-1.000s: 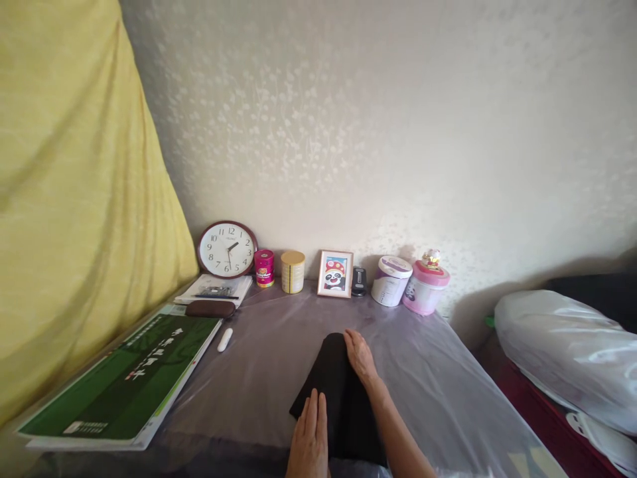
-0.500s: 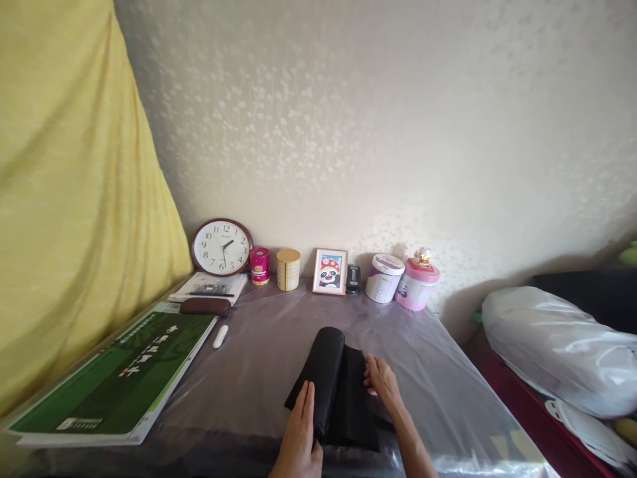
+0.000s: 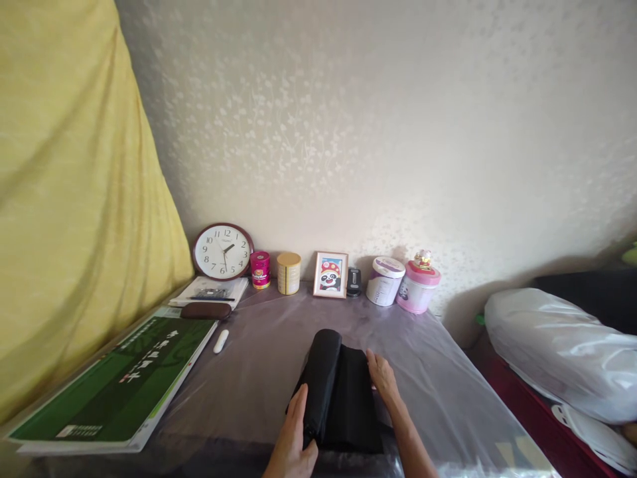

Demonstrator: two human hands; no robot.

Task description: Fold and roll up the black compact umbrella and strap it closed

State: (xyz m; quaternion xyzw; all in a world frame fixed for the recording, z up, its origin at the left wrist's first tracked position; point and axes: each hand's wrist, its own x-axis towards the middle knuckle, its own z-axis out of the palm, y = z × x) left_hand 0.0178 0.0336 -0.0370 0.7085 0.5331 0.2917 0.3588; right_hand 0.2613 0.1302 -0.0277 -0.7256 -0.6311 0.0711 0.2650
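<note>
A roll of black plastic bags lies on the table before me, upright in view and slightly slanted. A flat unrolled length of the same black sheet spreads to its right. My left hand is curled around the roll's near left side, fingers along it and thumb by the near end. At the far right edge of the flat length, my right hand pinches the sheet between thumb and fingers. The fingertips there are partly hidden.
A purple-grey covered table bears a green book, brown case and white stick-like object at left. Along the wall stand a clock, tins, a panda picture and lidded tubs.
The roll has turned and shifted slightly left with my left hand, so more flat black sheet shows between it and my right hand. My right hand stays at the sheet's edge.
</note>
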